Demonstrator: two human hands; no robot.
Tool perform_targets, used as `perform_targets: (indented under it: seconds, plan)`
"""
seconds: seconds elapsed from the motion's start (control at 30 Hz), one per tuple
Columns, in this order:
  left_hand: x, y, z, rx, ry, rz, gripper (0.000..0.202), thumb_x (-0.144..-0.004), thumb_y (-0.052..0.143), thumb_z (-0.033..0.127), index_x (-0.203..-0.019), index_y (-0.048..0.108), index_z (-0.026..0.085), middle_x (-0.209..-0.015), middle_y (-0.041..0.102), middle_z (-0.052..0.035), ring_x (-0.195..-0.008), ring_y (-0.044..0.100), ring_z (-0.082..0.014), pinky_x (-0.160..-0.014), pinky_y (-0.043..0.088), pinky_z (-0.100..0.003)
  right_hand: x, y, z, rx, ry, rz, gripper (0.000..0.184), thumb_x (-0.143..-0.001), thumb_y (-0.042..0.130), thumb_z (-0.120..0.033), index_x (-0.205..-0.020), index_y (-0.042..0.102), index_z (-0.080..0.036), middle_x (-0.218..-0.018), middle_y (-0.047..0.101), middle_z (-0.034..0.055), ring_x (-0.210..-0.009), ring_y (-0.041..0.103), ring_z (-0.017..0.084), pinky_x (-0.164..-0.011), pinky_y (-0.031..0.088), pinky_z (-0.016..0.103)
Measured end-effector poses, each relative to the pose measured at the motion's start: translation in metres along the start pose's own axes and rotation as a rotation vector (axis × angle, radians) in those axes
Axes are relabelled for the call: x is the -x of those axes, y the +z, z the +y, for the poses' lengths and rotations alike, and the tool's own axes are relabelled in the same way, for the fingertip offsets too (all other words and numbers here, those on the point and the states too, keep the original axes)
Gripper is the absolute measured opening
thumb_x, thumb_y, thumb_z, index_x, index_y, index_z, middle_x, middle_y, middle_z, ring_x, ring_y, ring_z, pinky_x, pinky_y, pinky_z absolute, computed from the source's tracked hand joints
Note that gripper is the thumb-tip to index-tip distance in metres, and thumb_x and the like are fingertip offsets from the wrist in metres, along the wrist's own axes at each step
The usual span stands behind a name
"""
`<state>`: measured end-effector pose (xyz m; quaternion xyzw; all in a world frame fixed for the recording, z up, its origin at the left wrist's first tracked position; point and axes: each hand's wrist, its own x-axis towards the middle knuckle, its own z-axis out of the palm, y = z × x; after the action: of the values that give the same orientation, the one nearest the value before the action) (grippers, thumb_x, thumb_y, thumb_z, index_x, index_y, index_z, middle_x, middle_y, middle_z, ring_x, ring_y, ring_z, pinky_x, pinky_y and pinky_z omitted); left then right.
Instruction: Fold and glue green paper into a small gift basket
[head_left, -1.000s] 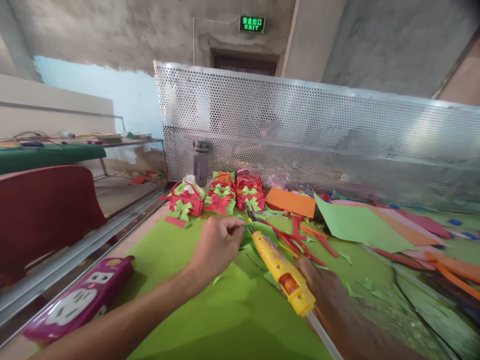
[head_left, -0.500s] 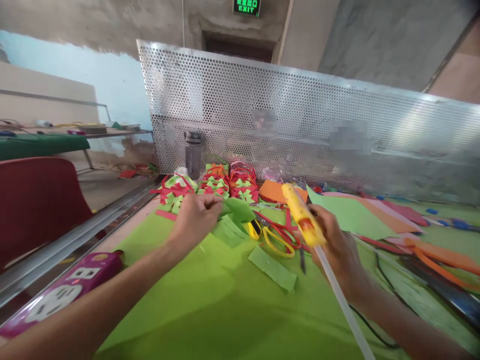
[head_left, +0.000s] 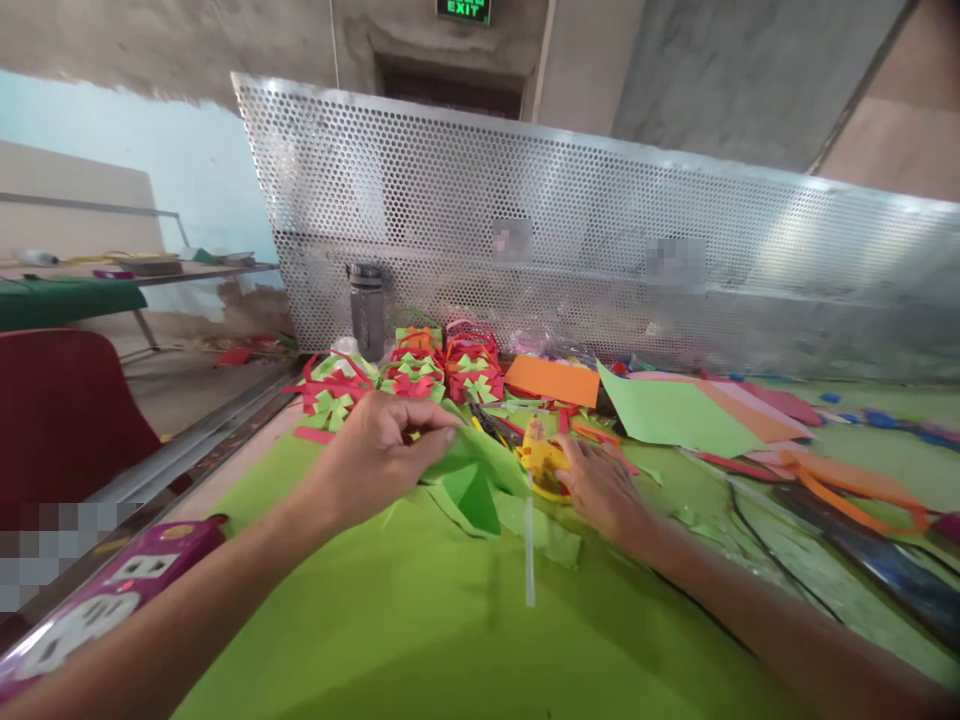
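My left hand point(head_left: 390, 445) pinches a folded green sheet point(head_left: 491, 460) between thumb and fingertips. The sheet's near part bends into a pocket-like fold above the green work surface point(head_left: 420, 620). To its right a yellow glue gun point(head_left: 536, 445) rests low among the scraps, its clear glue stick point(head_left: 530, 560) pointing toward me. My right hand point(head_left: 604, 490) is beside the gun, fingers stretched out loosely with the tips at its side. Whether they still touch it is hard to see. A pale green strip point(head_left: 559, 540) lies partly behind the glue stick.
Small red and green baskets point(head_left: 476, 375) with paper bows stand at the back, near a grey bottle point(head_left: 367, 310). An orange sheet point(head_left: 555, 380) and green sheet point(head_left: 675, 415) lie right of them. A purple power strip point(head_left: 142, 570) sits at left. A perforated metal panel point(head_left: 450, 180) rises behind.
My right hand has moved left and lowered the glue gun among the scraps, its grip loosening. My left hand has shifted slightly nearer, and the green sheet now shows its fold.
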<state>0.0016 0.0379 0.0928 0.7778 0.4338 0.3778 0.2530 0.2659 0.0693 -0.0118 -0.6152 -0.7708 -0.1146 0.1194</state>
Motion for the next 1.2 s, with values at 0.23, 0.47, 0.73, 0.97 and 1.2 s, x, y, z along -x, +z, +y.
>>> perform_targets:
  seconds: [0.23,0.47,0.73,0.97,1.2]
  plan:
    - [0.008,0.007,0.012,-0.075,0.094,-0.052,0.021,-0.078,0.049,0.019,-0.076,0.07,0.014,-0.052,0.054,0.0039,-0.038,0.03,-0.0037,-0.036,0.021,-0.017,-0.002,-0.016,0.002,-0.046,-0.035,0.055,0.028,-0.081,0.056,-0.026,-0.107,0.056,-0.015,-0.098,0.066,0.0135,-0.097,0.059,0.029,-0.087,0.036,0.046]
    - [0.01,0.011,0.014,-0.194,0.105,-0.042,0.025,-0.078,0.045,0.015,-0.07,0.069,0.015,-0.053,0.058,0.0022,-0.038,0.033,-0.0045,-0.038,0.023,-0.019,-0.009,-0.079,-0.028,-0.626,-0.216,0.189,0.022,-0.086,0.049,-0.037,-0.092,0.06,-0.019,-0.089,0.067,0.0046,-0.085,0.062,0.018,-0.076,0.046,0.031]
    - [0.01,0.015,0.012,-0.255,0.129,-0.027,0.025,-0.074,0.045,0.013,-0.065,0.068,0.016,-0.056,0.06,-0.0014,-0.049,0.047,-0.0106,-0.045,0.03,-0.022,-0.013,-0.107,-0.08,-0.824,-0.268,0.158,0.014,-0.082,0.056,-0.031,-0.087,0.062,-0.018,-0.087,0.069,0.0028,-0.081,0.062,0.016,-0.071,0.047,0.028]
    - [0.01,0.019,0.009,-0.414,0.1,-0.064,0.023,-0.072,0.045,0.008,-0.065,0.067,0.014,-0.058,0.062,-0.0035,-0.048,0.047,-0.0104,-0.046,0.029,-0.022,-0.025,-0.107,-0.085,-0.698,-0.344,0.007,0.016,-0.078,0.055,-0.013,-0.085,0.067,-0.019,-0.085,0.07,0.0017,-0.076,0.062,0.015,-0.07,0.045,0.028]
    - [0.009,0.021,0.002,-0.274,0.122,-0.057,0.023,-0.07,0.047,0.008,-0.068,0.069,0.015,-0.059,0.063,-0.0032,-0.05,0.049,-0.0107,-0.049,0.033,-0.022,-0.028,-0.096,-0.087,-0.65,-0.337,0.031,0.02,-0.075,0.051,-0.008,-0.076,0.068,-0.018,-0.076,0.069,0.0001,-0.07,0.06,0.013,-0.064,0.041,0.025]
